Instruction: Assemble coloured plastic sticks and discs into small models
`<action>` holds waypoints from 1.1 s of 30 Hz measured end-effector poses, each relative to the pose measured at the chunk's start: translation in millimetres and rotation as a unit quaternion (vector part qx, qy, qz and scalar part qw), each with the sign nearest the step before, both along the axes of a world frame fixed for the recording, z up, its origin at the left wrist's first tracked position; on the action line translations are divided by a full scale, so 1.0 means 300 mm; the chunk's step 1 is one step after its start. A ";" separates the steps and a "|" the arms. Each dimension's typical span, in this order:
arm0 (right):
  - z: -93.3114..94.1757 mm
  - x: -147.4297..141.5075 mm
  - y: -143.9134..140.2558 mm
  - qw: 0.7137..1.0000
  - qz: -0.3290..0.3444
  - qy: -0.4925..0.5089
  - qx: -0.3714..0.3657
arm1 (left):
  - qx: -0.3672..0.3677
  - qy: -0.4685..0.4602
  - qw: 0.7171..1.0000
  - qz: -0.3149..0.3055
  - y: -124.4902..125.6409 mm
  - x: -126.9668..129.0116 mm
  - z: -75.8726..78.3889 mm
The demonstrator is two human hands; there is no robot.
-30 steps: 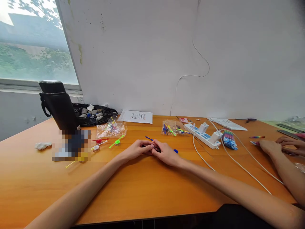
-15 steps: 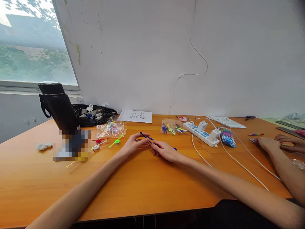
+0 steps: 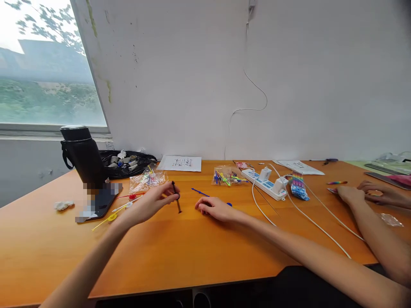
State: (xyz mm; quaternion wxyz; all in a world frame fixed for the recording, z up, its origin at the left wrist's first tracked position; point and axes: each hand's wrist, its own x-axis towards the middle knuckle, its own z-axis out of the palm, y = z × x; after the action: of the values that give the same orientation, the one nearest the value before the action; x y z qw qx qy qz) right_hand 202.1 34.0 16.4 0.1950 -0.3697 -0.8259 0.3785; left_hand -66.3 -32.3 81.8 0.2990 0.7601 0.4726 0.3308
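My left hand (image 3: 153, 204) pinches a black arrow-shaped spinner (image 3: 176, 196) near its middle and holds it tilted above the orange table. On the table to its right is my right hand (image 3: 217, 208), fingers curled inward with nothing showing in them. A blue arrow (image 3: 201, 192) lies just beyond my right fingers, and a round blue piece (image 3: 229, 204) is partly visible behind that hand. Left of my left hand are a red arrow spinner (image 3: 132, 197), a white one (image 3: 128, 205) and a yellow one (image 3: 112, 217), partly overlapped by the wrist and one another.
A black bottle (image 3: 84, 156) and a phone (image 3: 104, 206) stand at left, near crumpled tissue (image 3: 63, 205). Clear bags of coloured parts (image 3: 226, 176) lie farther back. A white power strip (image 3: 265, 185) trails cables at right. Another person's hands (image 3: 351, 194) work at far right.
My hands have drawn apart. The left moved left with the black spinner, and the right let go of it. The blue arrow now shows fully between them. The view has shifted slightly.
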 end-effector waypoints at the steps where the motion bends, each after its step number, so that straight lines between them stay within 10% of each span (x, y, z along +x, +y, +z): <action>1: 0.005 0.003 -0.002 1.000 0.006 -0.010 0.004 | -0.003 0.060 0.998 0.021 -0.015 -0.048 0.003; 6: 0.027 0.008 -0.020 0.997 0.033 -0.045 0.054 | -0.022 0.230 0.966 0.114 -0.051 -0.233 -0.027; 14: 0.067 0.015 -0.063 0.982 0.049 -0.102 0.150 | -0.022 0.276 0.950 0.145 -0.060 -0.267 -0.080; 21: 0.151 0.081 -0.045 0.876 -0.047 -0.312 0.365 | -0.018 0.285 0.945 0.157 -0.040 -0.281 -0.096; 26: 0.175 0.126 -0.052 0.851 -0.125 -0.427 0.278 | -0.014 0.284 0.944 0.170 -0.040 -0.291 -0.112; 33: 0.154 0.113 -0.045 0.898 -0.034 -0.388 0.206 | -0.007 0.274 0.940 0.204 -0.060 -0.274 -0.113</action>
State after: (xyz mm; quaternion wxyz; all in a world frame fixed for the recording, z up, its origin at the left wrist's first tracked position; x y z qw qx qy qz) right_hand 236.1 20.5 62.4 -0.0564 -0.4663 -0.8826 0.0196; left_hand -148.3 -50.3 48.0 0.0891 0.7062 0.6839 0.1601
